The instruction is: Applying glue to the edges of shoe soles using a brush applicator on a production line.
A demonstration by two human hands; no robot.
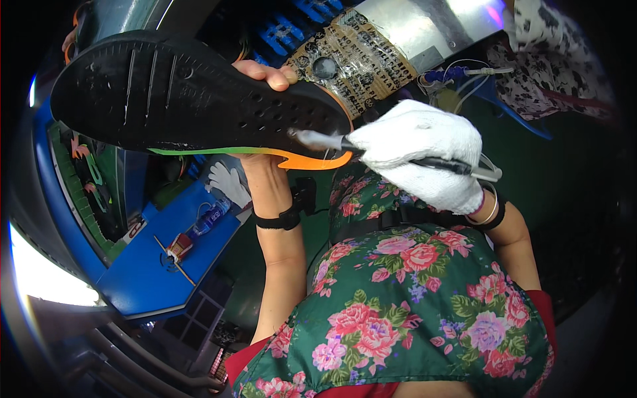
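Observation:
A black shoe sole [219, 109] with a green and orange edge stretches across the upper left, its hole-dotted heel part toward the right. My left hand [269, 74] is bare and holds it from beneath, the fingertips curling over its far edge; the palm is hidden under the sole. My right hand [418, 152], in a white knitted glove, is closed around a thin dark-handled brush [343, 143]. The brush's whitish tip is at the heel end of the sole, near the orange edge; whether it touches I cannot tell.
At the left, a blue table [142, 275] bears a white glove [227, 180], a blue-labelled bottle [211, 217] and a small red item [178, 249]. Beyond the sole, a metal surface [434, 30] has taped cardboard [355, 60]. Spotted fabric [551, 79] hangs at the upper right.

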